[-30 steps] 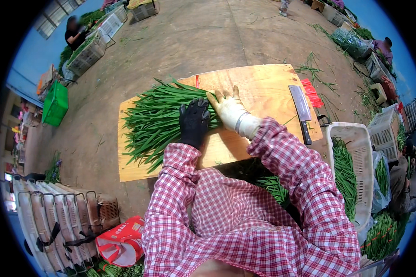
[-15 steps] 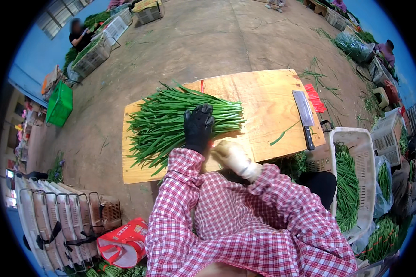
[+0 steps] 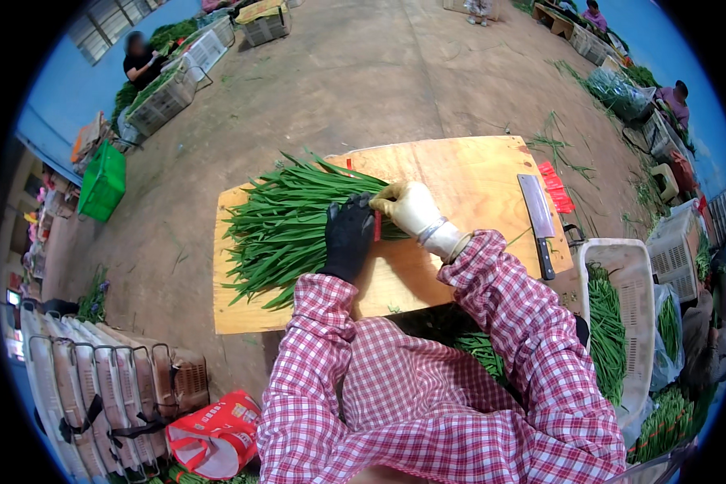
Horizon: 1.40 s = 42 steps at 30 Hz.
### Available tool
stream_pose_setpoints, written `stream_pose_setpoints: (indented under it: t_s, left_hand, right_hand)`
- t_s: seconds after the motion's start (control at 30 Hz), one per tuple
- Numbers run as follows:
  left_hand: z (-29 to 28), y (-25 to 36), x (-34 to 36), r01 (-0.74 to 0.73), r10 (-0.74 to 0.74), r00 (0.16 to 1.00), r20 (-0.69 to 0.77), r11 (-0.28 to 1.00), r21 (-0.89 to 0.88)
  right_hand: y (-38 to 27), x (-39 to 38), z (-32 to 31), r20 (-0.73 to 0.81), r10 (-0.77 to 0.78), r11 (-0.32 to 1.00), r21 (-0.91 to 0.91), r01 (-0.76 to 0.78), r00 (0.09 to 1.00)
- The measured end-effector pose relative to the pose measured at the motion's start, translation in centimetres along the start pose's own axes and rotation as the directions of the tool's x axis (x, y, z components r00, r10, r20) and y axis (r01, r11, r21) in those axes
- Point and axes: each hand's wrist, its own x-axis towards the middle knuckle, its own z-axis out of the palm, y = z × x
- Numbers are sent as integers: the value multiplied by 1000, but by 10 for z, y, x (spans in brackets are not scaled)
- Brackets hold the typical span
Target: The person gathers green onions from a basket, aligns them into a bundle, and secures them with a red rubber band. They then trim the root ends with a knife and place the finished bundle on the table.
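A large bundle of green garlic chives (image 3: 286,222) lies across a wooden board (image 3: 452,282), leaves to the left. My left hand (image 3: 348,234), in a black glove, grips the bundle from above near the stem end. My right hand (image 3: 407,208), in a whitish glove, is pinched on top of the bundle beside the left fingertips. A red tie strip (image 3: 377,227) runs up the bundle's near side to the right fingers. A bit of red also shows at the bundle's far edge. Most of the stems are hidden behind my right hand.
A cleaver (image 3: 536,214) lies at the board's right end, with red strips (image 3: 555,187) beside it. A white crate (image 3: 641,323) of chives stands at right. Stacked crates (image 3: 97,379) and a red bag (image 3: 215,431) are at lower left. Several people work beside crates farther off.
My right hand has moved from the board's near edge up onto the bundle, drawing the red strip up the near side. My left hand stays on the chives, its fingers now closer to the right hand.
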Motion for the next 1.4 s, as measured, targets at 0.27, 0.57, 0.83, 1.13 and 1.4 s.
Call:
stream_pose_setpoints:
  t_s: [0.27,0.57,0.83,1.13,1.4]
  left_hand:
    - [-10,7,1,-4,-1,999,-44,994,-113]
    - [12,7,-2,117,-245,969,-36,580,-806]
    - [-8,25,-2,120,-119,993,24,993,-15]
    - [-17,42,-21,-80,111,971,-214,986,145]
    - [-10,30,-12,-42,71,979,-192,987,153]
  right_hand:
    - [-9,-9,2,-41,33,992,127,-27,999]
    - [-25,11,-10,170,-174,524,-818,237,970]
    - [7,30,-22,595,-121,873,-317,370,795]
    - [13,16,-25,596,-368,757,-254,602,714]
    - [-4,51,-33,718,27,936,-263,236,695]
